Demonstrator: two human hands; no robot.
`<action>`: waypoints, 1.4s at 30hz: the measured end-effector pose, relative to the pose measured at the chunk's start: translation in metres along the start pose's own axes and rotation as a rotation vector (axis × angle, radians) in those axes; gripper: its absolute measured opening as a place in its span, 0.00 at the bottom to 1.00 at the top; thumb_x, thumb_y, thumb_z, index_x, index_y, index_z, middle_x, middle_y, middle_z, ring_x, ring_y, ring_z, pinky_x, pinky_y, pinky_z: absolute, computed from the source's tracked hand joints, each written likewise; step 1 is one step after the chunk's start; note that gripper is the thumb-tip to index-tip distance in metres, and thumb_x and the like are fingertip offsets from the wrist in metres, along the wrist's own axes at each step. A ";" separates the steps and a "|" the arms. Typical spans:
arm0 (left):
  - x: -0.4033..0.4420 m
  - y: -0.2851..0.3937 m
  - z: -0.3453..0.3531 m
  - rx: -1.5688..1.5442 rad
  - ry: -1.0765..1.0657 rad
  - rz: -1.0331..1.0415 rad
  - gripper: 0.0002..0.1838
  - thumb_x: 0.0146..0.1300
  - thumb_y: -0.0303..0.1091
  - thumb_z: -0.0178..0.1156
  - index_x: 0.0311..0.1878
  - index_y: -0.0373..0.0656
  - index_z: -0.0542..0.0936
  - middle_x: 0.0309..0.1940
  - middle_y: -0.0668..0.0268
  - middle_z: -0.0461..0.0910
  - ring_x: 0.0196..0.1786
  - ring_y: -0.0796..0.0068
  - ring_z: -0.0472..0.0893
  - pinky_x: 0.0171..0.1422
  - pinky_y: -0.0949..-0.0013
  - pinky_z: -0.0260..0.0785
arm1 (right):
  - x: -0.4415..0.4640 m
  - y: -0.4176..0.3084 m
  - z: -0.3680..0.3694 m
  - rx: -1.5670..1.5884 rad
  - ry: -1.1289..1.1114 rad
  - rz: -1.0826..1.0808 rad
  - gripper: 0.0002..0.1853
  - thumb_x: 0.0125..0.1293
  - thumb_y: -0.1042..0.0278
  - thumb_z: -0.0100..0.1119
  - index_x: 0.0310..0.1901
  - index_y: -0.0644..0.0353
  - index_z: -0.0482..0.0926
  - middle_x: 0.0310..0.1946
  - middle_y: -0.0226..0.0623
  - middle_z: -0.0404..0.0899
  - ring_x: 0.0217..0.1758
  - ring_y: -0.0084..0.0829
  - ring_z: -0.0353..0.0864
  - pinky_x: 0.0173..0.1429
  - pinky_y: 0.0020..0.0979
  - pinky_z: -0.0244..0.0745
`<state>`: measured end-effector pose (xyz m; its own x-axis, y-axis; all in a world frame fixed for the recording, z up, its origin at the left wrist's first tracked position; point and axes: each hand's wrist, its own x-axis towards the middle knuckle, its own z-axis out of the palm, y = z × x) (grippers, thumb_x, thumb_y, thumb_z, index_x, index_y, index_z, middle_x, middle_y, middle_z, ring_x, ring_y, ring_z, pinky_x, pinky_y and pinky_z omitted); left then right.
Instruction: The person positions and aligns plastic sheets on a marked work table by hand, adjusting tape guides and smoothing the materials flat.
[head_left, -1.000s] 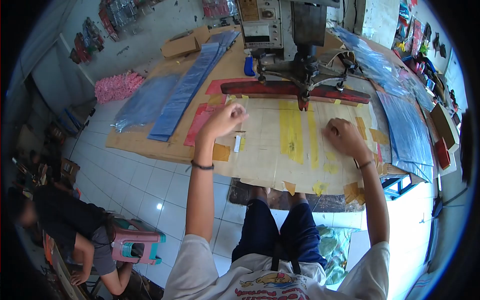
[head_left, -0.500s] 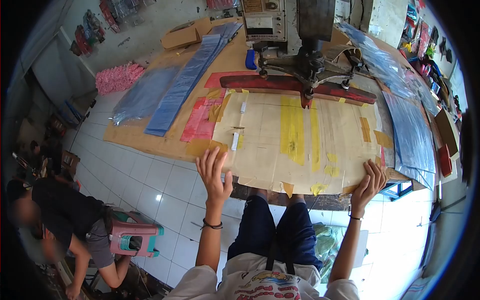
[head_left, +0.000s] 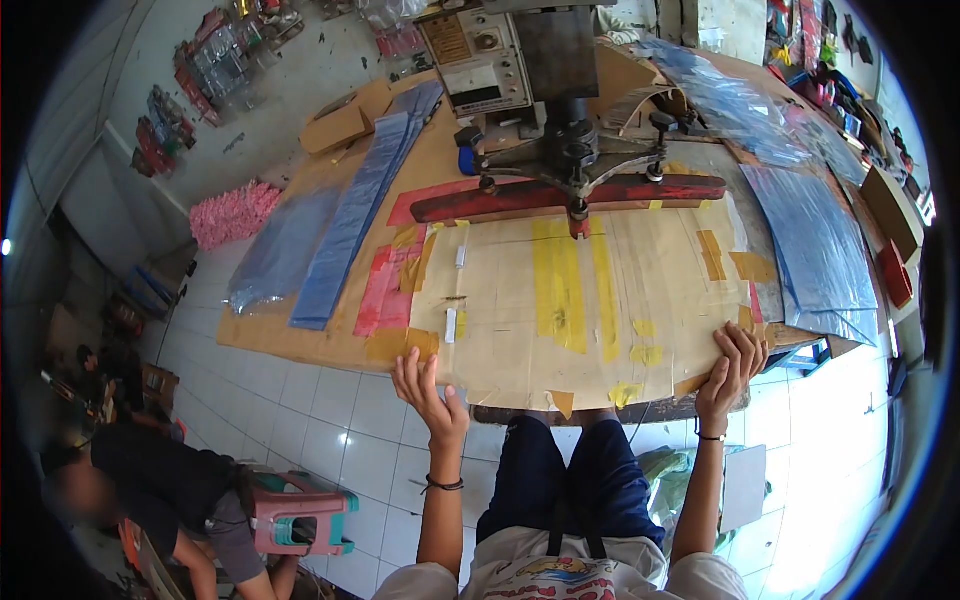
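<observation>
Sheet [head_left: 490, 355] by red bar [head_left: 670, 190]
Left hand [head_left: 432, 402] rests at its near edge, thumb apart; whether right hand [head_left: 732, 372] clamps that edge, I cannot tell.

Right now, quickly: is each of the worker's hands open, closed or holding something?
Left hand: open, near the left front corner of the taped sheet.
Right hand: at the right front corner; grip unclear.
</observation>
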<state>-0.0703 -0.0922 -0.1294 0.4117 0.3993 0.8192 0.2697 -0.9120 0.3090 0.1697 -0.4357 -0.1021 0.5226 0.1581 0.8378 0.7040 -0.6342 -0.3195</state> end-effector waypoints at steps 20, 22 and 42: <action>0.001 0.016 0.005 0.031 0.052 -0.093 0.27 0.80 0.45 0.38 0.71 0.37 0.69 0.76 0.48 0.64 0.81 0.35 0.54 0.81 0.35 0.41 | -0.007 0.005 0.003 0.034 0.006 0.012 0.21 0.77 0.61 0.40 0.49 0.59 0.85 0.58 0.41 0.82 0.68 0.45 0.72 0.82 0.53 0.47; 0.001 0.017 0.006 0.035 0.057 -0.092 0.27 0.80 0.45 0.38 0.72 0.37 0.68 0.76 0.48 0.64 0.81 0.35 0.54 0.81 0.36 0.41 | -0.008 0.004 0.003 0.034 0.009 0.013 0.20 0.77 0.62 0.40 0.49 0.59 0.85 0.58 0.41 0.82 0.68 0.45 0.71 0.82 0.53 0.47; 0.000 0.017 0.006 0.031 0.055 -0.120 0.27 0.79 0.44 0.38 0.72 0.39 0.69 0.76 0.49 0.64 0.81 0.35 0.53 0.81 0.36 0.41 | -0.006 0.004 0.002 0.025 0.005 -0.015 0.17 0.74 0.64 0.43 0.51 0.56 0.83 0.59 0.38 0.81 0.68 0.43 0.71 0.81 0.54 0.46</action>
<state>-0.0604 -0.1074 -0.1265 0.3273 0.4986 0.8027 0.3414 -0.8545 0.3916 0.1701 -0.4381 -0.1093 0.5097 0.1634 0.8447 0.7235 -0.6127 -0.3181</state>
